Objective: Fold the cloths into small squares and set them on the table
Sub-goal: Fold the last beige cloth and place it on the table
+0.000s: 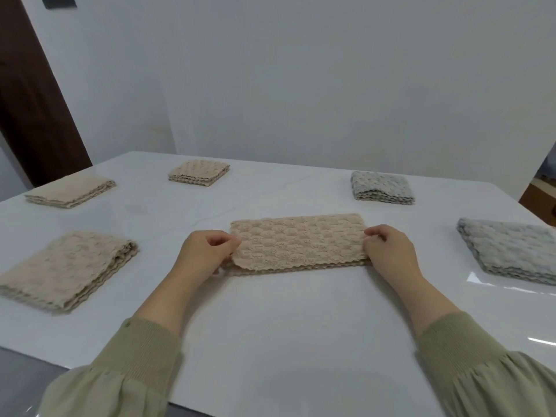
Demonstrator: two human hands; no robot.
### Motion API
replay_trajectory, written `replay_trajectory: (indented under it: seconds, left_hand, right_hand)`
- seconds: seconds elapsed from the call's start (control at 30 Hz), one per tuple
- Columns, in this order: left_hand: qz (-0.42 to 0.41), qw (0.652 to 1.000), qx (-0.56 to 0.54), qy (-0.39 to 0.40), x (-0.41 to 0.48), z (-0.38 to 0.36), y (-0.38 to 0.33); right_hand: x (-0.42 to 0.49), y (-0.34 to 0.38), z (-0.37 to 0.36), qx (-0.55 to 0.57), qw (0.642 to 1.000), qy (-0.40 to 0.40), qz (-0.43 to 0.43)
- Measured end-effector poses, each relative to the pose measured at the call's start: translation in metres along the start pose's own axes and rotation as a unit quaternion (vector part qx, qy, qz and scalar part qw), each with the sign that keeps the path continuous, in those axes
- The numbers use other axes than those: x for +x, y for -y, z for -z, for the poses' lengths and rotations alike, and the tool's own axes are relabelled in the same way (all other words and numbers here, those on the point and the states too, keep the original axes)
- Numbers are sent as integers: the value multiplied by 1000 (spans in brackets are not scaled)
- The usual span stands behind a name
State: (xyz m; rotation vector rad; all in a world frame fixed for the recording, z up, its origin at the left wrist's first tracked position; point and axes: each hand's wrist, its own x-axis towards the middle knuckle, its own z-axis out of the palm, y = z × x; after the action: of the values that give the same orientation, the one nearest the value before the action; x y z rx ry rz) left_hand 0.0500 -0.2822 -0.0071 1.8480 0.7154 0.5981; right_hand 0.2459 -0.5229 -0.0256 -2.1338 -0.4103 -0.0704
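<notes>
On my feed, the beige strip cloth [299, 242] lies flat in the middle of the white desk [270, 320]. It is folded into a long layered rectangle, long side parallel to the near edge. My left hand [207, 251] pinches the strip's left short end, thumb on top and fingers curled under the edge. My right hand [388, 249] grasps the right short end, fingers curled onto the top layer. I can't tell if either end is lifted off the desk.

Five more cloths sit folded in stacked layers, all apart from each other and from the strip:
- The near-left beige cloth [64, 270] lies by the left edge and looks the largest in view.
- The far-left beige cloth [70, 191] is near the far left corner.
- The far beige cloth [198, 173] is close to the far edge, left of centre.
- The far grey cloth [382, 188] is close to the far edge, right of centre.
- The right grey cloth [508, 251] is by the right edge, partly cut off by the frame.

Green sleeves [135, 356] cover both forearms to the wrists. A white wall [301, 70] stands behind the desk, with a dark brown door [33, 100] at the left.
</notes>
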Motion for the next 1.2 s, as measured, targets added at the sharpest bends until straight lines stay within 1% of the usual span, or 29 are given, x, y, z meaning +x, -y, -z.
replay_trajectory:
  seconds: [0.17, 0.3, 0.37, 0.4, 0.5, 0.53, 0.57, 0.6, 0.67, 0.7, 0.77, 0.83, 1.03, 1.2]
  left_hand:
    - [-9, 999, 36, 17, 1, -4, 1]
    - [-7, 998, 48, 44, 4, -4, 3]
    - [-14, 999, 41, 20, 8, -3, 5]
    - [-21, 999, 29, -4, 11, -5, 5]
    - [-47, 994, -45, -86, 18, -9, 0]
    - [-62, 991, -65, -102, 19, -10, -1]
    - [-76, 989, -71, -109, 18, -10, -2]
    - [-84, 989, -59, -109, 18, -9, 0]
    - [-74, 994, 2, -79, 17, -6, 7]
    - [-61, 996, 38, -54, 16, -5, 11]
    - [-47, 995, 86, -26, 14, -5, 15]
    - [-49, 993, 107, -24, 13, -5, 15]
    - [-51, 992, 116, -21, 11, -6, 11]
    - [-57, 987, 150, -6, 8, -5, 12]
  right_hand:
    - [2, -2, 1, -4, 1000, -16, 9]
    - [5, -5, 2, -2, 1000, -19, -5]
    - [7, -7, 0, -1, 1000, -18, 5]
    - [7, -6, -2, 9, 999, -30, 19]
    - [4, 9, -1, 90, 984, -131, 79]
    - [3, 12, -1, 108, 979, -147, 90]
    - [2, 13, -2, 108, 980, -141, 93]
    - [2, 11, -4, 85, 985, -117, 90]
    - [2, 3, -6, 8, 996, -56, 68]
    - [1, 0, -5, -8, 997, -45, 56]
    - [0, -1, -1, -2, 997, -56, 48]
    - [-2, -1, 1, -7, 997, -66, 51]
    - [0, -1, 2, -34, 997, -58, 42]
    - [0, -3, 2, -80, 995, -45, 42]
